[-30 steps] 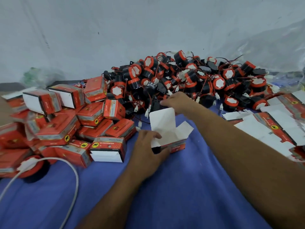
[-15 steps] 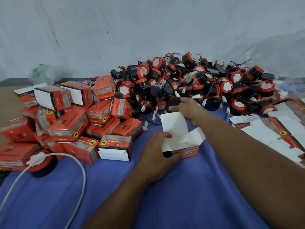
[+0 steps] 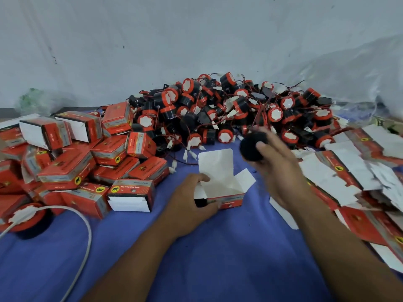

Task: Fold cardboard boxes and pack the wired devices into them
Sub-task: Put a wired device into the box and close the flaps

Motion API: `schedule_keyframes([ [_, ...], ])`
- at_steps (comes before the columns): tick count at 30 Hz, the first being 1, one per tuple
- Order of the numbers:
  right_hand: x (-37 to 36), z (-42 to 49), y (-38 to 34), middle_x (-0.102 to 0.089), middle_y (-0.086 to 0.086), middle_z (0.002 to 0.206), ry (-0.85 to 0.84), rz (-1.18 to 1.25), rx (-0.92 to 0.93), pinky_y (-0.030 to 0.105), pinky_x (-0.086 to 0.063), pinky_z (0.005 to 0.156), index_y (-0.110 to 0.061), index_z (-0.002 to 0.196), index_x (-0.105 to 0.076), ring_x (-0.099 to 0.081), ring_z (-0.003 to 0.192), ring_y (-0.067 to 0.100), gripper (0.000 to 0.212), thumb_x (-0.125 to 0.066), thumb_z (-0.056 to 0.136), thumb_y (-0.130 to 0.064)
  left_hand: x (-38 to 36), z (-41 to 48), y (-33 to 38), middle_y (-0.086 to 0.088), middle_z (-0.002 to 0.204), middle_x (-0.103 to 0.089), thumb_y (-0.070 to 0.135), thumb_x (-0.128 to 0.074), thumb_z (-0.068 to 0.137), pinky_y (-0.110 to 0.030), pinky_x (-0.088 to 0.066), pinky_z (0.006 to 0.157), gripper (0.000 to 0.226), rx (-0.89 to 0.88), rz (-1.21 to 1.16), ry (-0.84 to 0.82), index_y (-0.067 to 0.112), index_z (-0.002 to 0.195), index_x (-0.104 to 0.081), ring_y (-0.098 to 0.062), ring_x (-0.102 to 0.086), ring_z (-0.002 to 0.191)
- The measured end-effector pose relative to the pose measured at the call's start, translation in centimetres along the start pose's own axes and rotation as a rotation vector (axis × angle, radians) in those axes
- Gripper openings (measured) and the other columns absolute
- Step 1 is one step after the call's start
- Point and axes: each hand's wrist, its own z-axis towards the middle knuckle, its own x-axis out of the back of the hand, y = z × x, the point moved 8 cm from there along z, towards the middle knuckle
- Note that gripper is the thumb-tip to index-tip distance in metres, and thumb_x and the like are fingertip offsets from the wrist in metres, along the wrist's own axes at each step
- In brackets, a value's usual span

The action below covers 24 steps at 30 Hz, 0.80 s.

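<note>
Left hand (image 3: pixel 190 203): fingers curled round open box (image 3: pixel 218 182).
Right hand (image 3: pixel 281 171): fingers grasping black device (image 3: pixel 249 149), raised just right of box.
Device pile (image 3: pixel 229 112): behind box.

1. The left hand (image 3: pixel 192 199) is bare, and so is its wrist.
2. The left forearm (image 3: pixel 139 256) is uncovered along all of its visible length, down to the lower edge of the view.
3. The right hand (image 3: pixel 281 171) is bare as well; blur smears its fingers, so nails and knuckles cannot be made out.
4. The right forearm (image 3: pixel 342 247) is uncovered as far as the bottom right corner (it looks much the thicker of the two, being nearer the wide lens).
5. The left hand is sharper, with the thumb's outline and the knuckle ridges readable.
</note>
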Motion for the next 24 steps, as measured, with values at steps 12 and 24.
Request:
schedule_keyframes([
  [12,-3.8,-1.9,2.4,-0.042,0.007,0.141,-0.277,-1.035,0.392,0.027,-0.044,0.104,-0.013,0.125,-0.063,-0.048,0.125,0.023,0.045,-0.080,0.083,-0.013,0.7,0.0,0.3,0.014,0.117,-0.059,0.030,-0.082,0.079,-0.010,-0.043,0.087,0.050,0.000,0.009,0.059,0.025,0.122,-0.056,0.003,-0.054,0.106],
  [24,-5.5,-2.6,3.0,-0.056,0.004,0.131,-0.420,-1.040,0.378,0.017,-0.044,0.096,-0.013,0.105,-0.078,-0.058,0.113,0.018,0.016,-0.073,0.091,-0.017,1.7,0.0,1.5,0.009,0.114,-0.066,0.007,-0.051,0.101,-0.012,-0.043,0.094,0.023,-0.023,-0.110,0.125,0.020,0.116,-0.065,0.003,-0.058,0.109],
])
